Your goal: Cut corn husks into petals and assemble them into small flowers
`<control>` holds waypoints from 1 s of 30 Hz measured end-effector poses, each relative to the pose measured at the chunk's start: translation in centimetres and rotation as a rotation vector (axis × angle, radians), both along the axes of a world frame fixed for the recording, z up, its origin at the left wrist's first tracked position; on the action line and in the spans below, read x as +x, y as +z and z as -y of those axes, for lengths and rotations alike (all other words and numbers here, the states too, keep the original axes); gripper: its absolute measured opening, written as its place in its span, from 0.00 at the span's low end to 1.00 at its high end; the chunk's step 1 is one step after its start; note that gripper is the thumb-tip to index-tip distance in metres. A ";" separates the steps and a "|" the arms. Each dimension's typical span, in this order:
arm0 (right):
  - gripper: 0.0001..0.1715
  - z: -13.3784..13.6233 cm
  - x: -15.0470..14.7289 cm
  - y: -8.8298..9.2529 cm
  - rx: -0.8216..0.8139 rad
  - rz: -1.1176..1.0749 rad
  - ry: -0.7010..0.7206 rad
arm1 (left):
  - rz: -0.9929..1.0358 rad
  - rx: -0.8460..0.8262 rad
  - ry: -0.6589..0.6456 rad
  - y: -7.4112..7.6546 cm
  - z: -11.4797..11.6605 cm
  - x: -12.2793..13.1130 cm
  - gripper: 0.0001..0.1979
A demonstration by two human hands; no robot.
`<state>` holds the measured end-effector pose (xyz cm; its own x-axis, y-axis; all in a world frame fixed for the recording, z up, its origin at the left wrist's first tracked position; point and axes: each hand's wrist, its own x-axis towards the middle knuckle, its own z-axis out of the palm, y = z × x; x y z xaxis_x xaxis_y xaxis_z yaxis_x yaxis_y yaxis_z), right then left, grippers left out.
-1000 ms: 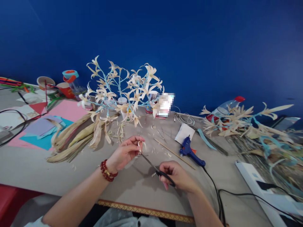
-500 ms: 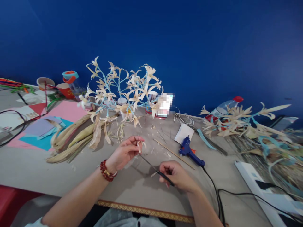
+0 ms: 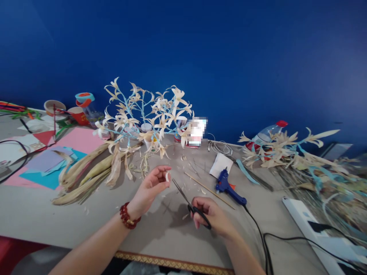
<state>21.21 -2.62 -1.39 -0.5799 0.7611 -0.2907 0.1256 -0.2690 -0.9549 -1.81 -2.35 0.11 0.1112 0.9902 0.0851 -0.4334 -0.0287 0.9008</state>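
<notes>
Between the thumb and fingers of my left hand [image 3: 151, 187] is a small pale curled petal [image 3: 168, 177], probably a strip of dried husk. My right hand [image 3: 208, 214] grips black-handled scissors [image 3: 183, 195], whose blades point up and left, their tips just right of the petal. A dark red bead bracelet [image 3: 127, 217] circles my left wrist. Beyond my hands stand branching husk flowers [image 3: 160, 118] with pale petals on light blue stems. Small pale clippings [image 3: 203, 191] lie scattered on the table around a thin wooden stick [image 3: 209, 189].
A blue glue gun [image 3: 229, 187] rests at the right on a white packet [image 3: 220, 165], its black cord running forward. Farther right lie a white power strip [image 3: 304, 225] and more husk flowers [image 3: 283, 147]. Dried husks [image 3: 88, 168] and coloured paper [image 3: 83, 139] lie left.
The scissors have turned to show their handle loops, and the blade tips are now apart from the petal. The petal in my left hand looks shorter. The view has shifted slightly.
</notes>
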 end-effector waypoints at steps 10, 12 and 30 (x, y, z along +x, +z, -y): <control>0.32 -0.2 0.4 0.5 0.036 0.020 0.012 | -0.106 0.105 -0.035 -0.4 0.5 0.7 0.17; 0.32 -0.2 0.2 0.5 0.037 0.026 0.009 | -0.146 0.117 -0.004 -0.5 0.6 0.6 0.17; 0.32 1.1 -1.9 -1.0 0.017 -0.057 -0.043 | -0.416 0.222 0.092 -0.6 1.5 1.3 0.20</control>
<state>19.35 -3.71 -2.43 -0.5614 0.7905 -0.2447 0.0594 -0.2565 -0.9647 -0.52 -3.83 -0.46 0.0935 0.9604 0.2626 -0.0244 -0.2615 0.9649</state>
